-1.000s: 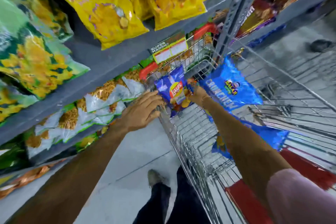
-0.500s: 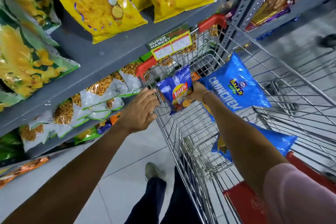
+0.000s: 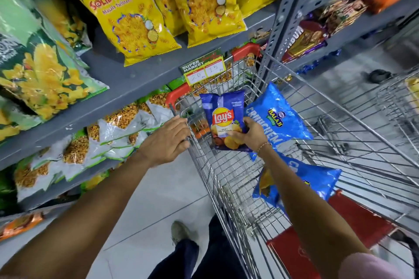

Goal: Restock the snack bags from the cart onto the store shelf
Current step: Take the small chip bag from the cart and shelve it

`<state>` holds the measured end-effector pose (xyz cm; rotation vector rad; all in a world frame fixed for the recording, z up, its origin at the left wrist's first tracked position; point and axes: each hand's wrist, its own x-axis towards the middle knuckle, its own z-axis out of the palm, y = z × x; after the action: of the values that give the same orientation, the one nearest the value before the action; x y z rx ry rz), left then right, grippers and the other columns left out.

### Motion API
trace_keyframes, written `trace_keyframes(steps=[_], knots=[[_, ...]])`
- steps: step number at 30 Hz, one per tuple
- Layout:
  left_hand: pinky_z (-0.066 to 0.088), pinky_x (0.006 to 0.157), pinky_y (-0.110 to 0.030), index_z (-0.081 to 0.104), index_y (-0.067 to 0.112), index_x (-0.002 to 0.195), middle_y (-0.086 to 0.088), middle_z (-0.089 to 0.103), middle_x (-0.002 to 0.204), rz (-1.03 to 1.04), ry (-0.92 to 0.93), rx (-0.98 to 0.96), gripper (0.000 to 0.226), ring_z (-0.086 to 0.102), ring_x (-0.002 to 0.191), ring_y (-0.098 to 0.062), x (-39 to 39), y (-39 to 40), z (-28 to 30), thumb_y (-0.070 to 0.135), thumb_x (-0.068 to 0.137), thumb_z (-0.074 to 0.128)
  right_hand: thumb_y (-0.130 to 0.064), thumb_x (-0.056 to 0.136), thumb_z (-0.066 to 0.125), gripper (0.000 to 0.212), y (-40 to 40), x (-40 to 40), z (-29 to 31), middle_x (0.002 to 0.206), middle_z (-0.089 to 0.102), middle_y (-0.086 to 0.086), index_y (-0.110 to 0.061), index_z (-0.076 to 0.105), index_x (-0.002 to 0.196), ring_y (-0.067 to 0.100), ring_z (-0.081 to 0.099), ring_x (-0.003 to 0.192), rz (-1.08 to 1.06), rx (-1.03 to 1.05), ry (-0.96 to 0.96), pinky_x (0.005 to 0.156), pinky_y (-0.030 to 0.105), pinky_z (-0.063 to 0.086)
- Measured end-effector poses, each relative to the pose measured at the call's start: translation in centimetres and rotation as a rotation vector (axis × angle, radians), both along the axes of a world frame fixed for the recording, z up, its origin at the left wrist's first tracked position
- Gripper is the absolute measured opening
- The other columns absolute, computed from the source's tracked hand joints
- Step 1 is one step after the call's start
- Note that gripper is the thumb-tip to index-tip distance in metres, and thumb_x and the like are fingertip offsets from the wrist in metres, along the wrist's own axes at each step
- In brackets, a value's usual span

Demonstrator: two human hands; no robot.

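Right hand (image 3: 248, 133) grips a Lay's bag (image 3: 223, 118) by its lower edge, fingers (image 3: 233, 135) pinched on the foil, bag upright just above the cart (image 3: 226, 179) rim near its front corner. Left hand (image 3: 166, 140) rests curled on the cart's wire edge, steadying it (holding no bag). Best handling, I judge: keep the grip on the seam, not the puffed middle, lift clear of the wires, then swing left to the shelf (image 3: 127, 84) and slot it face-out. Bag is dark blue, glossy, air-filled, yellow-red logo, chips pictured low. Two bright blue Crunchem bags (image 3: 278, 115) lie in the cart. Yellow Kurkure bags (image 3: 127, 13) hang over the shelf above.
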<state>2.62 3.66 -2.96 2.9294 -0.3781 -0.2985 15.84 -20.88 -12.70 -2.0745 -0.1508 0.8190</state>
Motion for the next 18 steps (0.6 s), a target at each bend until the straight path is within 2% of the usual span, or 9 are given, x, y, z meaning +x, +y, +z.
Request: trace_keyframes(steps=[2, 3, 5, 6, 8, 10, 12, 14, 18], knots=[[0.023, 0.113, -0.036, 0.059, 0.003, 0.106, -0.019, 0.064, 0.112, -0.004, 0.039, 0.045, 0.066, 0.054, 0.119, -0.032, 0.1, -0.2, 1.3, 0.049, 0.098, 0.012, -0.032, 0.064, 0.085, 0.034, -1.5, -0.9, 1.9, 0.078, 0.068, 0.0, -0.023, 0.06, 0.085, 0.025, 0.062, 0.075, -0.131, 0.135, -0.031, 0.068, 0.018, 0.054], [0.021, 0.114, -0.034, 0.059, 0.003, 0.111, -0.019, 0.063, 0.118, 0.003, 0.038, 0.054, 0.069, 0.053, 0.122, -0.031, 0.1, -0.4, 2.1, 0.051, 0.097, 0.011, -0.029, 0.065, 0.085, 0.032, -2.1, -1.2, 3.1, 0.078, 0.069, 0.005, -0.019, 0.06, 0.082, 0.031, 0.062, 0.075, -0.188, 0.189, -0.043, 0.069, 0.02, 0.055], [0.025, 0.114, -0.035, 0.058, 0.001, 0.117, -0.019, 0.062, 0.122, 0.027, -0.027, 0.025, 0.073, 0.053, 0.123, -0.031, 0.3, -0.8, 4.2, 0.052, 0.096, 0.01, -0.027, 0.066, 0.085, 0.044, -3.0, -1.6, 6.1, 0.096, 0.069, 0.027, -0.002, 0.06, 0.092, 0.044, 0.064, 0.091, -0.258, 0.289, -0.065, 0.082, 0.048, 0.055], [0.028, 0.114, -0.038, 0.058, -0.001, 0.117, -0.019, 0.062, 0.122, 0.038, -0.067, 0.001, 0.074, 0.053, 0.123, -0.031, 0.4, -1.1, 5.6, 0.051, 0.096, 0.009, -0.029, 0.066, 0.085, 0.048, -3.3, -1.7, 7.9, 0.101, 0.069, 0.027, 0.0, 0.06, 0.095, 0.039, 0.066, 0.093, -0.274, 0.355, -0.085, 0.082, 0.055, 0.053], [0.03, 0.114, -0.04, 0.059, -0.001, 0.117, -0.018, 0.062, 0.123, 0.055, -0.188, -0.031, 0.072, 0.053, 0.124, -0.031, 0.4, -1.6, 9.1, 0.049, 0.097, 0.01, -0.03, 0.065, 0.085, 0.051, -3.5, -1.8, 12.6, 0.101, 0.068, 0.027, 0.0, 0.059, 0.097, 0.021, 0.064, 0.088, -0.297, 0.471, -0.136, 0.082, 0.06, 0.052], [0.025, 0.115, -0.035, 0.06, 0.0, 0.115, -0.017, 0.063, 0.123, 0.073, -0.356, -0.088, 0.064, 0.054, 0.123, -0.03, 0.1, -1.7, 13.2, 0.044, 0.099, 0.017, -0.027, 0.068, 0.084, 0.059, -3.0, -2.3, 18.0, 0.102, 0.062, 0.035, 0.009, 0.051, 0.101, 0.018, 0.053, 0.089, -0.296, 0.563, -0.2, 0.087, 0.066, 0.046], [0.019, 0.116, -0.029, 0.059, 0.0, 0.114, -0.018, 0.062, 0.123, 0.102, -0.532, -0.163, 0.056, 0.05, 0.124, -0.026, -1.0, -1.3, 17.8, 0.04, 0.1, 0.023, -0.022, 0.07, 0.082, 0.051, -2.0, -3.0, 23.8, 0.098, 0.066, 0.015, 0.006, 0.053, 0.101, 0.018, 0.057, 0.091, -0.26, 0.663, -0.29, 0.085, 0.057, 0.051], [0.017, 0.118, -0.027, 0.057, 0.0, 0.118, -0.019, 0.06, 0.126, 0.127, -0.711, -0.19, 0.05, 0.045, 0.126, -0.025, -2.4, -0.2, 22.6, 0.036, 0.1, 0.027, -0.017, 0.072, 0.08, 0.035, -0.4, -4.0, 29.8, 0.097, 0.073, -0.002, -0.007, 0.063, 0.1, 0.015, 0.067, 0.09, -0.208, 0.754, -0.369, 0.075, 0.035, 0.058], [0.014, 0.12, -0.032, 0.054, 0.005, 0.119, -0.013, 0.055, 0.132, 0.201, -1.026, -0.177, 0.042, 0.039, 0.133, -0.021, -6.5, 4.0, 31.2, 0.033, 0.098, 0.03, -0.012, 0.072, 0.077, 0.03, 4.3, -7.3, 40.8, 0.096, 0.077, -0.008, -0.021, 0.069, 0.1, 0.01, 0.071, 0.09, -0.05, 0.947, -0.46, 0.071, 0.02, 0.056]])
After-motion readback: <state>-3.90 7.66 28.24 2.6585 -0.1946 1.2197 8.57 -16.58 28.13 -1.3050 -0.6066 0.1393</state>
